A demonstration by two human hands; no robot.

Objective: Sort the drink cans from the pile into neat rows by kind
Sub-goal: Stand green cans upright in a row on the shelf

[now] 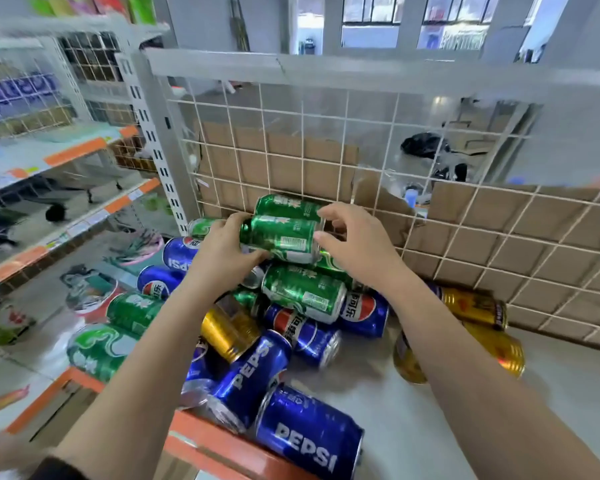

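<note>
A pile of drink cans lies on a grey shelf [413, 420]: green cans, blue Pepsi cans [309, 434] and gold cans [475, 306]. My left hand [222, 251] and my right hand [354, 244] grip the two ends of a green can [279, 237] lying on its side at the top of the pile. Another green can [288, 206] lies just behind it against the wire grid. A third green can [303, 296] rests below, on the blue cans. One gold can [227, 332] sits in the middle of the pile.
A white wire grid [361, 140] with cardboard behind it closes the back of the shelf. The shelf's orange front edge [201, 441] runs along the bottom left. More shelves with goods stand to the left. Bare shelf surface lies at the right front.
</note>
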